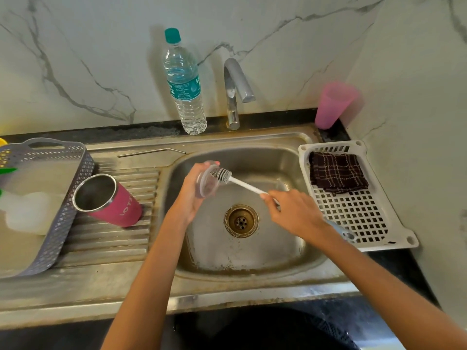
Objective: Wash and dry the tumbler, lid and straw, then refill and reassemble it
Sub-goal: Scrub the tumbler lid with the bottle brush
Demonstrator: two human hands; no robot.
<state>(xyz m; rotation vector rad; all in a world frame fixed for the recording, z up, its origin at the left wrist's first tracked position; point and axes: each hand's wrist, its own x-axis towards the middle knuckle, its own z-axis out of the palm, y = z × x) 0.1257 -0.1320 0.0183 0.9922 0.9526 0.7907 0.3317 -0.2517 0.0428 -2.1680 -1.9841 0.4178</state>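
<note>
Here I see the left hand (194, 190) curled round the clear lid (207, 184) over the sink (252, 251), while the right hand (295, 213) pinches the handle of the brush (223, 174), whose bristles seem to touch the lid's inner face. The pink tumbler (111, 202) lies tilted on the drainboard against the grey basket (63, 223), with the straw (151, 152) on the ledge behind. A water bottle (185, 89) and tap (236, 89) stand at the back, and a white tray (353, 213) holding a dark cloth (337, 173) sits to the right

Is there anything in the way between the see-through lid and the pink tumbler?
Nothing visible. The left hand holds the lid over the sink; the tumbler stands on the ribbed drainboard to its left, with only bare metal between. The brush, in the right hand, is on the lid's other side.
</note>
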